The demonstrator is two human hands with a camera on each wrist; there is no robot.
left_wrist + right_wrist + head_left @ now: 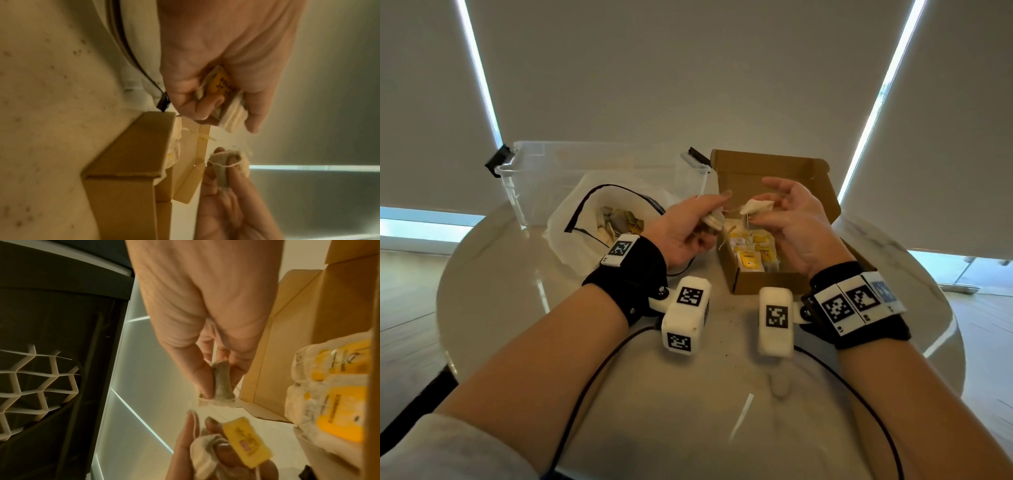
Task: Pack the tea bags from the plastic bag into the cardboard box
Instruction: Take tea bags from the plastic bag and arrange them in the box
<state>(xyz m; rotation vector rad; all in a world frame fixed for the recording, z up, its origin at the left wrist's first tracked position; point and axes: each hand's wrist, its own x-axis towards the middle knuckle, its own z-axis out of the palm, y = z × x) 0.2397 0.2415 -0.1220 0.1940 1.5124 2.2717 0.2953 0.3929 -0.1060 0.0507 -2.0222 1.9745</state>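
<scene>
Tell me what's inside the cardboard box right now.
The cardboard box holds rows of tea bags with yellow tags. The right hand and left hand, each holding a tea bag, cover part of the interior.

tea bags [755, 248] rowed in open cardboard box [734, 274]

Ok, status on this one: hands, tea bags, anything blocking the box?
Left hand grips tea bags. Right hand pinches one tea bag. Cardboard box open, partly filled. Nothing blocking.
</scene>
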